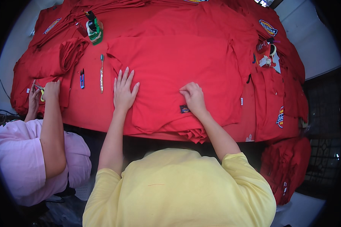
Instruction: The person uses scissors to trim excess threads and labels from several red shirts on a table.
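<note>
A red garment [170,68] is spread out in front of me, its lower edge bunched near the table's front. My left hand [124,90] lies flat on its left part, fingers stretched out. Over the lower right part, my right hand [193,98] is closed, thumb and fingertips pinched together. What the pinch holds, if anything, is too small to make out. Just beside the right wrist is a small dark label [184,109] on the garment. Left of my left hand lie a toothbrush [102,73] and small blue thread snips [82,78].
At left, a co-worker in pink [22,151] handles yellow-handled scissors [41,94] over red cloth. A green tape dispenser [95,32] stands farther back. Rolls of tape [272,50] and small items sit at the right. Red garments [286,166] are heaped beside the table's right end.
</note>
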### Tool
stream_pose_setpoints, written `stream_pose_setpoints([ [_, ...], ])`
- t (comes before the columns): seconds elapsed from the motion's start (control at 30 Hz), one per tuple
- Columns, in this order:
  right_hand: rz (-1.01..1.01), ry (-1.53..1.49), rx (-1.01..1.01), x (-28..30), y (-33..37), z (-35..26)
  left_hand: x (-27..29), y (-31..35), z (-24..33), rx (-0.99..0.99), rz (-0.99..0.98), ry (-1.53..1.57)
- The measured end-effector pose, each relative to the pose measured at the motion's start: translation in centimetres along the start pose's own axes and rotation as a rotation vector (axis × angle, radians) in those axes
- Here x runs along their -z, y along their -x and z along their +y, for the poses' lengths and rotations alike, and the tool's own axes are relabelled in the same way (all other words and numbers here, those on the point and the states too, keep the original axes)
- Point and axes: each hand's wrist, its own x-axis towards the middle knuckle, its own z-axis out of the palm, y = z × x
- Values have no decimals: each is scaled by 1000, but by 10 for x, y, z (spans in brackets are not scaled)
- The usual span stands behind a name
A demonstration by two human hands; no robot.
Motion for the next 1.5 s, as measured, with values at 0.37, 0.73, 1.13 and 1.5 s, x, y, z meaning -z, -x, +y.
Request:
stream_pose_setpoints([
  [0.37, -610, 414, -510, 206, 29, 6, 5, 1, 3, -11, -8, 50],
  [0.73, -65, 288, -13, 172, -62, 37, 8, 32, 133, -494, -364, 237],
  [1.13, 316, 112, -57, 62, -124, 131, 5, 33, 126, -405, -393, 329],
  [1.5, 139, 554, -207, 66, -116, 120, -67, -175, -7, -30, -41, -195],
])
